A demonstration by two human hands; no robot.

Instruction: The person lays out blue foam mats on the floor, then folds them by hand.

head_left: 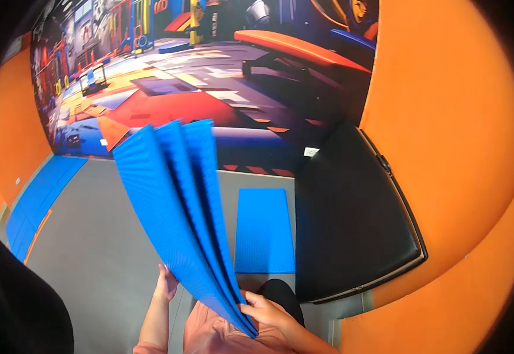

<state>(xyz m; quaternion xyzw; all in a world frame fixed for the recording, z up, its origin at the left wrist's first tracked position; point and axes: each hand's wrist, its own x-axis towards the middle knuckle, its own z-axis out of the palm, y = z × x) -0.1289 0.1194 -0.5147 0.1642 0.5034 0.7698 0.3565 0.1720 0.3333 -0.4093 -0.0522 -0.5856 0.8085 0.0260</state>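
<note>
A blue textured foam mat (174, 218), with several layers folded or stacked together, stands up in front of my body. Its layers fan apart at the top and come together at the lower end, near my waist. My right hand (261, 309) grips the layers close to that lower end, thumb on the near side. On the other side, my left hand (165, 284) holds the mat by its left edge, with its fingers partly hidden behind it.
Another blue mat (264, 231) lies on the grey floor (109, 230) ahead. A large black padded cushion (354, 227) leans against the orange wall (445, 135) at the right. More blue mats (48, 197) line the left wall. A printed gym mural (210, 76) covers the far wall.
</note>
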